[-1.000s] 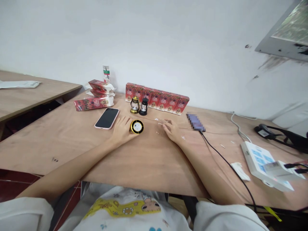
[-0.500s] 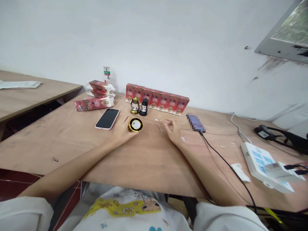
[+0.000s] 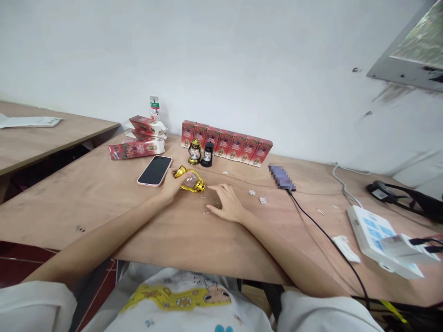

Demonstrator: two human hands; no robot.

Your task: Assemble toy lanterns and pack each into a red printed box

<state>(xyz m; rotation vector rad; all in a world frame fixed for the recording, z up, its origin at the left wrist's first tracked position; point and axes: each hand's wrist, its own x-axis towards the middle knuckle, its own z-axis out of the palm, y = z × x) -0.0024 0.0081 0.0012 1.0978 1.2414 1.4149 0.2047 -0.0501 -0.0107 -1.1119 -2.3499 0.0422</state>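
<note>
My left hand (image 3: 172, 184) is closed round the base end of a small gold lantern (image 3: 190, 180), tipped on its side with its top toward the right. Clear glass shows in the lantern's middle. Just right of the lantern's top, my right hand (image 3: 226, 203) hovers low over the table with fingers apart and nothing visible in them. Several thin small pins or sticks (image 3: 206, 212) lie below its fingertips. Behind my hands stand a gold-and-black lantern (image 3: 194, 152) and a black lantern (image 3: 207, 154), both upright.
Red boxes (image 3: 238, 145) line the back by the wall. Opened red cartons (image 3: 138, 149) and a phone (image 3: 154, 170) lie left. Small white pieces (image 3: 262, 200), a cabled phone (image 3: 282, 176) and a power strip (image 3: 377, 235) are right. A bottle (image 3: 154, 108) stands behind the cartons.
The gold lantern in my left hand has turned from showing its round base to lying sideways. My right hand has moved left toward it, uncovering white bits on the table.
</note>
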